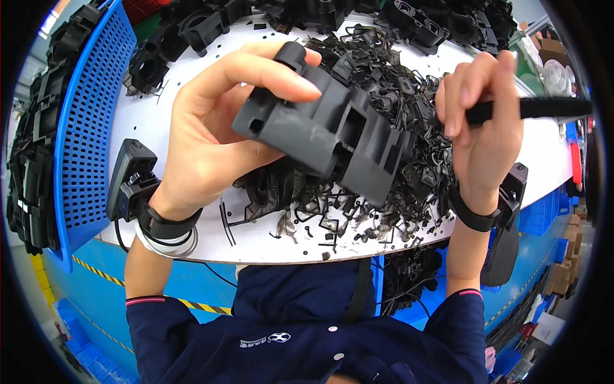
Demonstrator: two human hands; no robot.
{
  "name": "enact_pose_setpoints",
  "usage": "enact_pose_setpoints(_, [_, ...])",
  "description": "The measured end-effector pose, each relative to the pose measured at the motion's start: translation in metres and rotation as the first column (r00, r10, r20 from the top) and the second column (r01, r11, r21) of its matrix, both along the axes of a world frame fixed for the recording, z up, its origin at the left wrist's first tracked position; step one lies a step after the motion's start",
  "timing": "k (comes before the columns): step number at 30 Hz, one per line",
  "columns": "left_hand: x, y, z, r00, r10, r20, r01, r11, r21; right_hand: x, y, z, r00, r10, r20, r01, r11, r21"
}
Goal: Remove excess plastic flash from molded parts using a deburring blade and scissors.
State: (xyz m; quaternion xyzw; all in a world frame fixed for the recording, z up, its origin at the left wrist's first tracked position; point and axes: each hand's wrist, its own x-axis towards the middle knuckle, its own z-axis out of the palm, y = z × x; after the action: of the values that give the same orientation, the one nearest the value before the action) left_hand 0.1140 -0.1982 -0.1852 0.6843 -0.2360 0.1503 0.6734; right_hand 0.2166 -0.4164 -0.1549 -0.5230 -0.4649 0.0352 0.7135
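Observation:
My left hand [208,131] is closed round one end of a black moulded plastic part [320,121], thumb below and fingers over the top. The part is tilted above the table, its slots and ribbed end toward the right. To the right, my right hand [483,121] is raised, fingers curled round a slim black tool [553,107]. One end of the tool sticks out to the right; its other end is hidden by the fingers, so its kind does not show. The tool and the part are apart. Below lies a heap of black plastic scraps [425,169] on the white table [211,246].
A blue perforated basket [86,147] stands at the left edge, with black parts beyond it. More black moulded parts [416,25] line the back of the table. Each wrist wears a strapped black device [131,182], with a cable at the left. Blue bins [540,214] are at the right.

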Motion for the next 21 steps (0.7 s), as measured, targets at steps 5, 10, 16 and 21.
enact_pose_setpoints(5, [0.003, 0.005, -0.003, 0.997, -0.073, 0.016, 0.073, 0.997, -0.028, -0.016, 0.022, 0.000, 0.879, -0.476, -0.011, 0.476, 0.879, -0.038])
enact_pose_setpoints(10, [-0.006, -0.002, 0.010, 0.993, 0.040, -0.111, -0.051, 0.993, -0.102, 0.001, 0.000, -0.002, 0.996, 0.079, -0.026, -0.079, 0.997, 0.008])
enact_pose_setpoints(16, [-0.008, -0.010, 0.021, 0.965, -0.051, -0.258, 0.005, 0.985, -0.173, -0.024, 0.012, 0.012, 0.903, -0.275, 0.332, 0.366, 0.894, -0.258])
enact_pose_setpoints(21, [-0.018, -0.021, 0.034, 0.851, -0.159, -0.500, 0.208, 0.977, 0.042, -0.043, 0.026, 0.029, 0.816, 0.314, 0.485, 0.047, 0.801, -0.597])
